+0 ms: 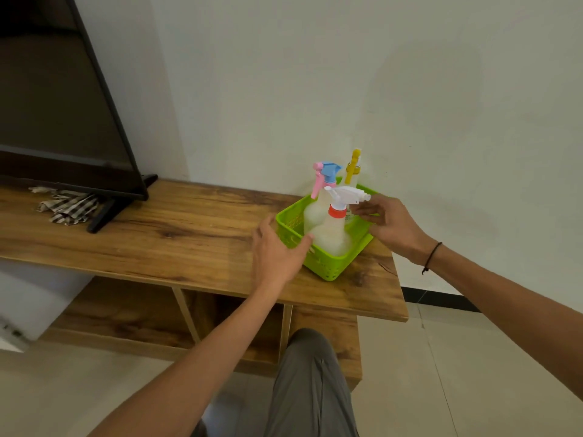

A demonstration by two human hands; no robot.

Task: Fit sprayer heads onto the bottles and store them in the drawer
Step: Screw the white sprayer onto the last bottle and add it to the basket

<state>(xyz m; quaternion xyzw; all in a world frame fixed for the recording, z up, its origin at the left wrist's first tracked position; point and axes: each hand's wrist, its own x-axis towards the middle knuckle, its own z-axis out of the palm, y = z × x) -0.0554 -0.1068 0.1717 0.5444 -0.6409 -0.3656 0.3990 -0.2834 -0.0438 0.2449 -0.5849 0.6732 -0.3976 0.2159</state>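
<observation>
A green plastic basket (328, 269) stands on the right end of a wooden TV stand (189, 234). Three translucent bottles stand upright in it, each with a sprayer head on. The front bottle (331, 234) has a white head with a red collar. Behind it are a bottle with a pink and blue head (326, 175) and one with a yellow head (352, 167). My left hand (277, 250) clasps the basket's left wall, thumb over the rim. My right hand (389, 225) is at the basket's right side with fingers spread, fingertips just under the white sprayer's trigger.
A black television (63, 99) stands on the left of the stand, with a striped cloth (67, 206) at its foot. Open wooden compartments (227, 313) lie under the top. The wall is close behind the basket. My grey trouser leg (309, 383) is below, over a tiled floor.
</observation>
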